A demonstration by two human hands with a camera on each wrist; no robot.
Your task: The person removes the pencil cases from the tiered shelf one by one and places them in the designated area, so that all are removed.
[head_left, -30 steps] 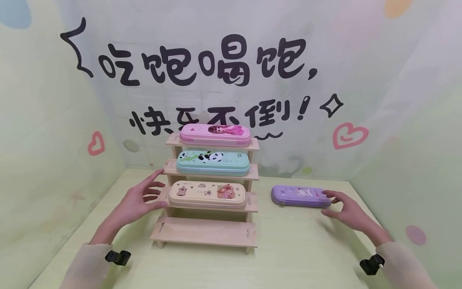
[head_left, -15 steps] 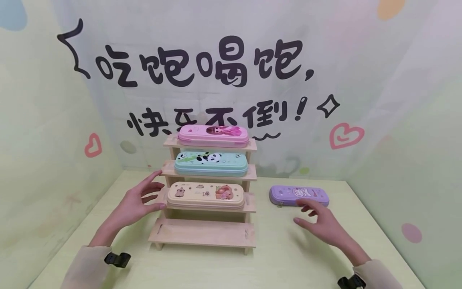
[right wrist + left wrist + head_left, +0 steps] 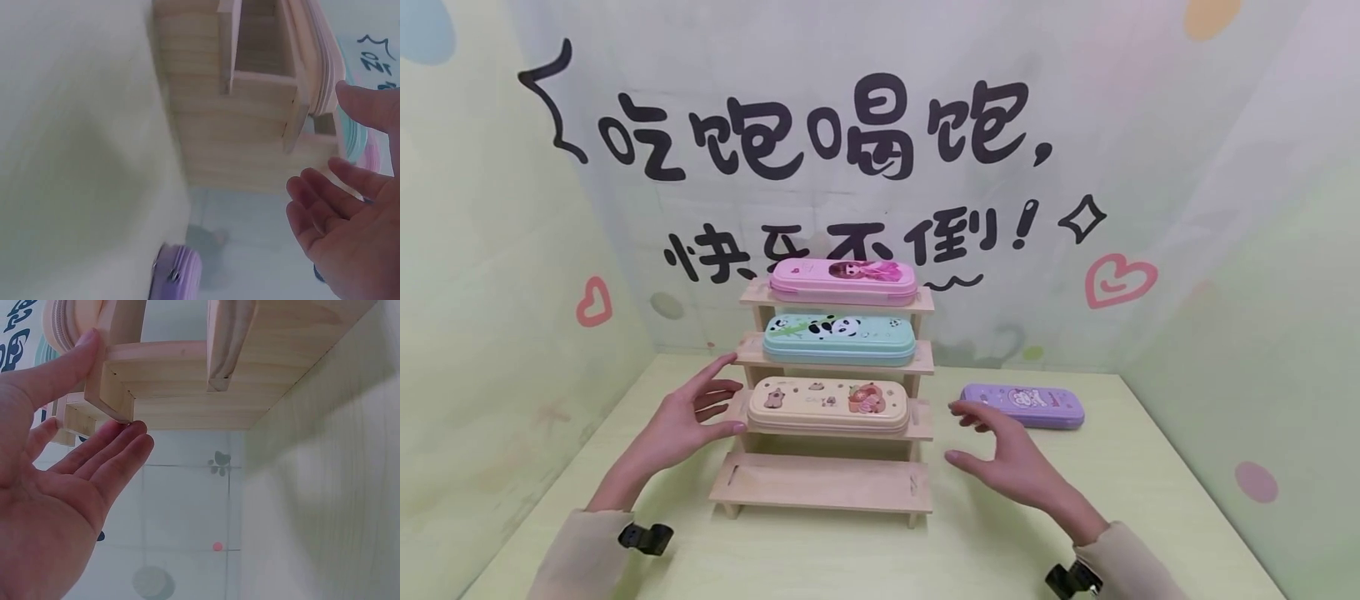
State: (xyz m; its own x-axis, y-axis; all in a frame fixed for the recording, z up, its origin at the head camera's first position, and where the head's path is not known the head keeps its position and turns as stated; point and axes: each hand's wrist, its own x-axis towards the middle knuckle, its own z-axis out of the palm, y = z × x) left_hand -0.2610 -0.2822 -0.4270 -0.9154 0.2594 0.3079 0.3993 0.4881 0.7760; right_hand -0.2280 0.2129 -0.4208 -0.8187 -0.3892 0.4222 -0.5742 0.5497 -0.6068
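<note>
My left hand [image 3: 681,417] is at the left end of a stepped wooden rack [image 3: 827,483]. In the left wrist view its thumb and fingertips lie against the end of a shelf, fingers nearly straight. My right hand [image 3: 1011,458] hovers between the rack and a purple pencil case [image 3: 1045,404] on the table, holding nothing, fingers loosely bent. It hides the case's front left part in the head view. On the rack's steps rest a cream pencil case [image 3: 827,406], a mint panda pencil case [image 3: 838,340] and, on top, a pink pencil case [image 3: 842,281].
The lowest shelf's bare boards show at the front of the rack. A pale tabletop [image 3: 820,558] lies around it. Behind stands a printed backdrop [image 3: 850,192] with black lettering, and side walls [image 3: 497,333] close in left and right.
My right hand has moved left, from the right end of the purple pencil case past its front toward the rack. The left hand stays at the rack, and the pencil cases have not moved.
</note>
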